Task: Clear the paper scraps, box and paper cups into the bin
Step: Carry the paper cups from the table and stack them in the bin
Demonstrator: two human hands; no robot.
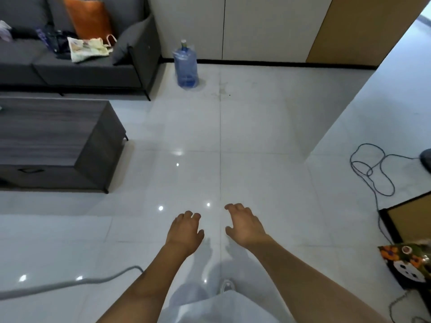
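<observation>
Hands out front over the tiled floor (256,127), palms down, nothing held. Left hand (185,231) has its fingers (189,216) loosely curled, released; right hand (245,226) the same, fingers (235,208) relaxed and slightly spread. Both hang apart from each other, above the floor. Paper scraps, box, cups and bin: none in view, location can't be told. Dark surface (46,131) sits at the floor's left edge, grey sofa (93,66) behind it with an orange cushion (89,18). Blue water jug (185,65) stands by the far wall. Cable (373,171) loops near the right edge.
</observation>
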